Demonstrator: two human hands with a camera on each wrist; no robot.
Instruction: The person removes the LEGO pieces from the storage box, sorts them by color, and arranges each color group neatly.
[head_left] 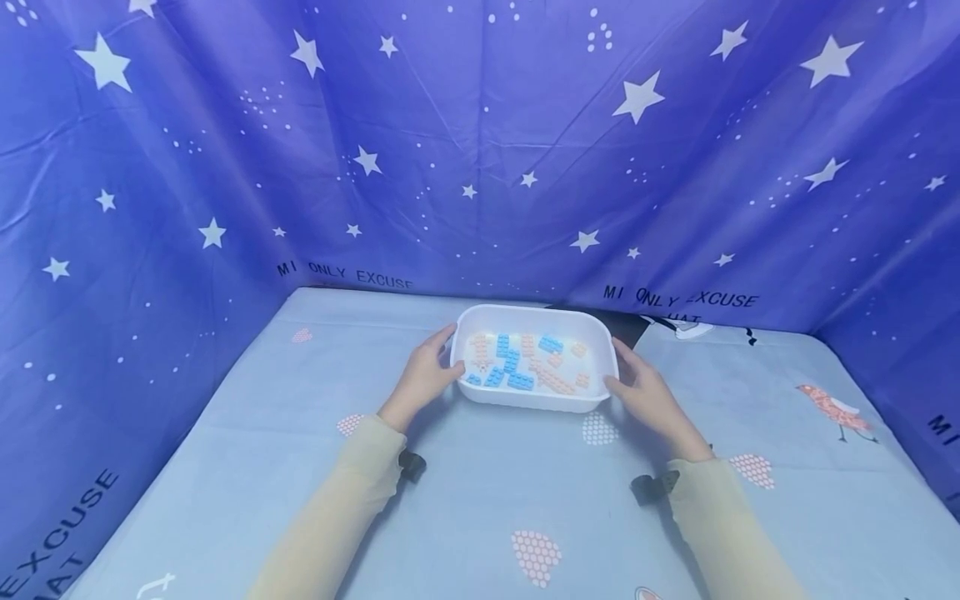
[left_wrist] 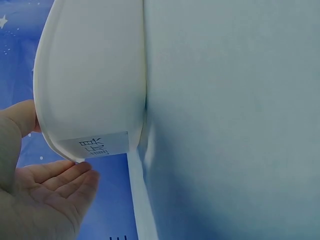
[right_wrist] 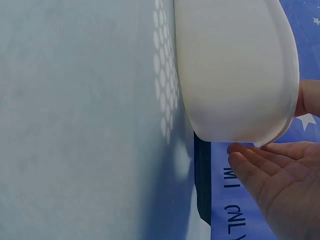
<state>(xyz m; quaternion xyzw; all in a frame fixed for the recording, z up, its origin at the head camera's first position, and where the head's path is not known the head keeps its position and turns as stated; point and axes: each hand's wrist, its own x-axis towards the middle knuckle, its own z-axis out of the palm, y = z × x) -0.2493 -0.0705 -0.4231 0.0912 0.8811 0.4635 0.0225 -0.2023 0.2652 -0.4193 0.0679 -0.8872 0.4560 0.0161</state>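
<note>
A white plastic tub (head_left: 532, 402) stands near the far side of the cloth-covered surface, with several blue building bricks (head_left: 520, 382) and pale pink building bricks (head_left: 557, 382) spread over its bottom. My left hand (head_left: 422, 381) holds its left end, the thumb at the rim and the fingers along the outer side. At the opposite end my right hand (head_left: 651, 398) grips the rim in the same way. In the left wrist view a printed label (left_wrist: 95, 145) shows on the tub's outer wall. The right wrist view shows fingertips (right_wrist: 245, 159) right at the tub's end.
A light blue cloth (head_left: 480, 500) printed with hearts and a bird covers the surface. Blue curtains (head_left: 480, 150) with white stars hang behind and at both sides. Behind the tub lies a dark printed patch (head_left: 628, 327) of the cloth. Dark wrist devices (head_left: 651, 489) sit at both sleeves.
</note>
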